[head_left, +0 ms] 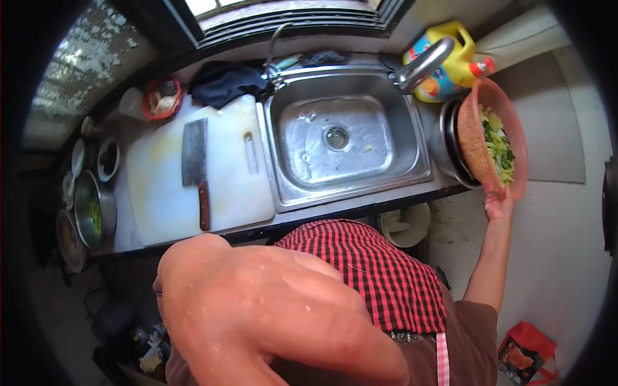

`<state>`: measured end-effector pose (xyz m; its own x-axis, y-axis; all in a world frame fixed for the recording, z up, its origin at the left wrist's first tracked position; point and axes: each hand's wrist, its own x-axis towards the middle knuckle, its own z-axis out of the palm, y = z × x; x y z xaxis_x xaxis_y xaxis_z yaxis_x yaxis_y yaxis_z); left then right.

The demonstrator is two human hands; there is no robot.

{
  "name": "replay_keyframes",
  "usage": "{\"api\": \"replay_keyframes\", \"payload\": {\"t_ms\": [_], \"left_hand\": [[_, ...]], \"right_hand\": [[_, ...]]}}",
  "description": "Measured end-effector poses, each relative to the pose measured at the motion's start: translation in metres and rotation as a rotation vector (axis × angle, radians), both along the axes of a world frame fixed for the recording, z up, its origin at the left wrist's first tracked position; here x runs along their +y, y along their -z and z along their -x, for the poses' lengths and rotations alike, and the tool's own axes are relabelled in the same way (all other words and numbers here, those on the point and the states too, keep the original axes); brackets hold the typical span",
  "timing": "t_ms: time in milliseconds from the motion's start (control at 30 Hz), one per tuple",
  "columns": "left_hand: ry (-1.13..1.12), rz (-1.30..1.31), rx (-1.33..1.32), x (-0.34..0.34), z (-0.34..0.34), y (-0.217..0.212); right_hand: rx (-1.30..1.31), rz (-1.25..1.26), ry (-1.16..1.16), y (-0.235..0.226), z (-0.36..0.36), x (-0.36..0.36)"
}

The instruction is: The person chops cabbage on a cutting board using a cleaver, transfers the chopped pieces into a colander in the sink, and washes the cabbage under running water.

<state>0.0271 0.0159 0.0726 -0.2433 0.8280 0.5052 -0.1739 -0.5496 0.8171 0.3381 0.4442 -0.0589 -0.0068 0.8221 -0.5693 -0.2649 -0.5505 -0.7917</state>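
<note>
The right hand (499, 207) is stretched out to the side, fingers closed on the lower rim of a pink colander (492, 138) full of chopped green leaves (501, 149), tipping it steeply over a dark pot (450, 145) at the counter's right end. The left hand I cannot make out; only a bare arm (257, 302) fills the near view, so its grip is anyone's guess. Cutting looks finished: the cleaver (195, 168) lies idle on the white board (154, 193) left of the empty sink (341, 138). The greens are not yet in the pot, as far as I can judge. A yellow jug (454, 55) stands at the back right corner.
</note>
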Motion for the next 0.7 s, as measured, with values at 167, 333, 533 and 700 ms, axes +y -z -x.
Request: {"api": "replay_keyframes", "payload": {"t_ms": [167, 333, 533, 700], "left_hand": [[-0.064, 0.035, 0.021, -0.025, 0.003, -0.009], [-0.172, 0.06, 0.072, -0.057, -0.008, -0.028], [-0.303, 0.049, 0.136, -0.116, -0.012, -0.042], [-0.39, 0.0, 0.167, -0.137, -0.026, -0.046]], "right_hand": [[0.032, 0.031, -0.036, 0.034, 0.03, -0.029], [0.073, 0.174, -0.441, 0.059, 0.079, -0.149], [0.002, 0.21, -0.787, 0.05, 0.152, -0.256], [-0.126, 0.09, -1.173, 0.029, 0.202, -0.288]]}}
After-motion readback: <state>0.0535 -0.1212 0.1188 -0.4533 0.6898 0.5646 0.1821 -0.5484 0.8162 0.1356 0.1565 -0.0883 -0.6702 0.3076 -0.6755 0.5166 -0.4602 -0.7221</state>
